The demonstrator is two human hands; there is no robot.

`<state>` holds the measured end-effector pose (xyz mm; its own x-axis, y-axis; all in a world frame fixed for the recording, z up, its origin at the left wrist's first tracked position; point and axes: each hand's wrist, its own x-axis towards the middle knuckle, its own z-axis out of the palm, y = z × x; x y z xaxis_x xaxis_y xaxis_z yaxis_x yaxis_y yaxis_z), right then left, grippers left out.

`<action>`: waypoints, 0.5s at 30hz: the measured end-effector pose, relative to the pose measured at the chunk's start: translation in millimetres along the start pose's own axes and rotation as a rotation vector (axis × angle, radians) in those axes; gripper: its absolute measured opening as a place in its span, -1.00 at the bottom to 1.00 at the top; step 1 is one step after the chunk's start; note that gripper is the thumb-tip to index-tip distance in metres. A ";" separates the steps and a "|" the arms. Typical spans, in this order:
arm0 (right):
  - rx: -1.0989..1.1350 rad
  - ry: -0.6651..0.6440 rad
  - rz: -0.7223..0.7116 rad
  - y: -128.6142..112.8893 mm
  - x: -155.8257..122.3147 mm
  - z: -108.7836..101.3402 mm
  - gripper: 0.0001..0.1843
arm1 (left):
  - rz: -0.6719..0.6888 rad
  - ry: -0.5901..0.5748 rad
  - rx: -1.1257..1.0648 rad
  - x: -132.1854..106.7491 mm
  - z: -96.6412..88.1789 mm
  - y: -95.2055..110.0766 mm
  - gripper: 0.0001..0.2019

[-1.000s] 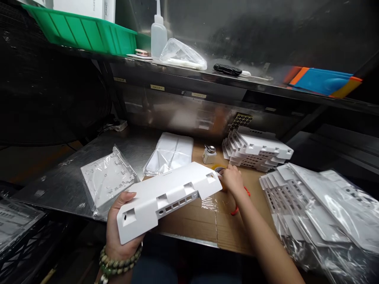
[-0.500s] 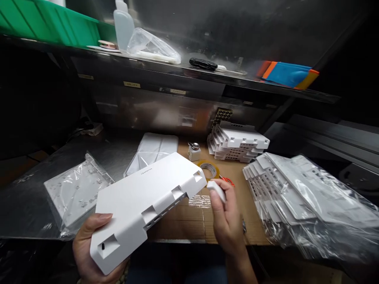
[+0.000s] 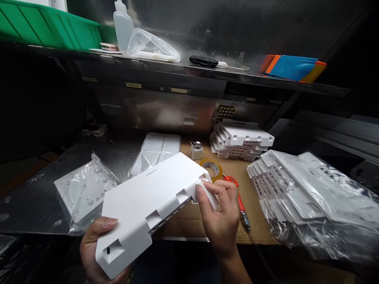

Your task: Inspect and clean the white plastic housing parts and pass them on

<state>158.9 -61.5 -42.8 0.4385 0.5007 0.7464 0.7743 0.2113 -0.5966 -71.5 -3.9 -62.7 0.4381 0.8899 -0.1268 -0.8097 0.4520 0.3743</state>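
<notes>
My left hand (image 3: pixel 99 244) grips the lower left end of a white plastic cover (image 3: pixel 139 201), thumb on top. The cover is tilted above the bench, with "HUAWEI" printed on it and square notches along its near long edge. A small black spot shows in its lowest notch. My right hand (image 3: pixel 220 209) is closed around a small white pad (image 3: pixel 211 195), perhaps folded cloth, and presses it to the cover's right corner. A roll of yellow tape (image 3: pixel 218 169) and a red-handled tool with a metal tip (image 3: pixel 240 199) lie just behind and beside that hand.
White covers stand stacked at the back (image 3: pixel 247 132); more lie in clear plastic (image 3: pixel 293 189) at right. A bagged white part (image 3: pixel 85 191) lies at left, white sheets (image 3: pixel 161 144) behind. A small metal-lidded bottle (image 3: pixel 196 150) is near the tape. An overhead shelf (image 3: pixel 166 68) crosses the bench.
My right hand has brought the white pad left and down onto the cover's right corner; before, it was just off the edge. The view has shifted slightly, and more of the red-handled tool shows.
</notes>
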 end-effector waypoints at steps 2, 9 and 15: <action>-0.014 -0.010 -0.037 -6.3 -3.7 1.0 -0.80 | 0.032 0.016 0.137 0.9 5.0 -1.7 -0.72; 0.007 -0.055 -0.056 -6.8 -6.6 0.9 -0.77 | 0.186 0.122 0.177 3.2 9.4 -5.1 -0.67; -0.029 -0.003 -0.037 -2.2 -1.0 -1.2 -0.80 | -0.005 -0.188 0.064 3.8 10.1 -1.8 -0.63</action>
<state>157.3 -63.5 -41.9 0.4082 0.4957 0.7666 0.8028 0.2048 -0.5599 -64.4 -2.0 -54.6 0.5119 0.8580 0.0430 -0.7837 0.4458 0.4326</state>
